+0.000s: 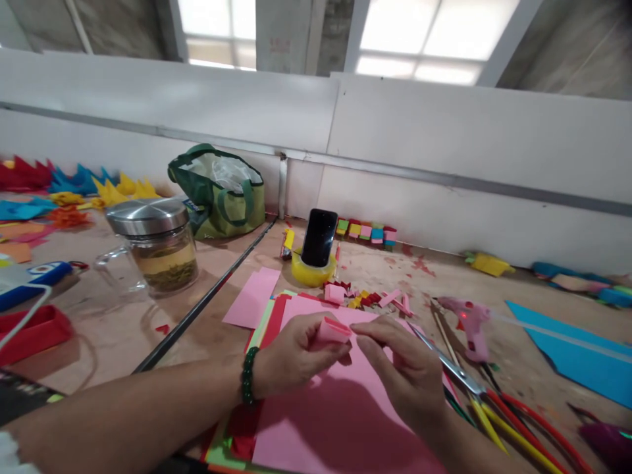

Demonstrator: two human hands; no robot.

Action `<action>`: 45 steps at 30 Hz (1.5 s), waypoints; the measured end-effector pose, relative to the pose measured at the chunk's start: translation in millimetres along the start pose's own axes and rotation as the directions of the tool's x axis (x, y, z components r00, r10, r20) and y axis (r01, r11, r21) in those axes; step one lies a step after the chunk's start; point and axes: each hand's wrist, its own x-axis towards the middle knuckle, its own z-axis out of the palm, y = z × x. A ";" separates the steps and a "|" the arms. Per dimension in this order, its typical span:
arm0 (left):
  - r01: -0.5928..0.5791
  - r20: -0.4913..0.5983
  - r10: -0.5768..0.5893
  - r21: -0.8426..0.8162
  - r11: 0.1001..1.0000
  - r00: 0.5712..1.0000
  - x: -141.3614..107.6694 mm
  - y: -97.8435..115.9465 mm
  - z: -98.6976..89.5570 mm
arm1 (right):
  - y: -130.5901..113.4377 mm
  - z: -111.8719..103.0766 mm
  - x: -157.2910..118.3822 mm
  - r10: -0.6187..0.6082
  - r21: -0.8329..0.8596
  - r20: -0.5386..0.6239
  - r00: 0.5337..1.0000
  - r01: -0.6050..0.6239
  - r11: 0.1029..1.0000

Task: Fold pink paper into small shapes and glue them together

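Observation:
My left hand [301, 355], with a dark green bead bracelet [249, 375] at its wrist, is closed on a small folded piece of pink paper [332, 331]. Close to that piece's right edge, my right hand [402, 365] is pinched, thumb against fingers. What lies between those fingertips is too small to make out. Both hands are above a stack of coloured sheets, with a large pink sheet [326, 421] on top. Past the hands are a small pink paper loop [334, 293] and several red, yellow and pink paper scraps [365, 300].
Right of my right hand lie scissors [459, 372] and a pink glue gun [469, 322]. A phone [318, 238] leans in a yellow tape roll [312, 271]. Leftward stand a glass tea mug [165, 257] and a green bag [224, 204]. A blue sheet [577, 352] lies far right.

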 end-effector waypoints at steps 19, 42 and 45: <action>0.064 0.108 -0.079 0.140 0.988 0.991 0.4 5.9 4.0 | -4.9 -4.9 5.1 0.081 0.178 0.152 0.985 -0.107 0.978; 0.039 0.220 -0.144 0.423 0.905 0.965 -5.8 6.4 6.2 | -11.0 -17.0 20.5 0.278 0.034 0.347 0.896 -0.308 0.951; 0.067 0.203 -0.171 0.435 0.898 0.964 -6.1 5.8 7.6 | -11.4 -13.2 18.2 0.313 0.013 0.320 0.894 -0.334 0.942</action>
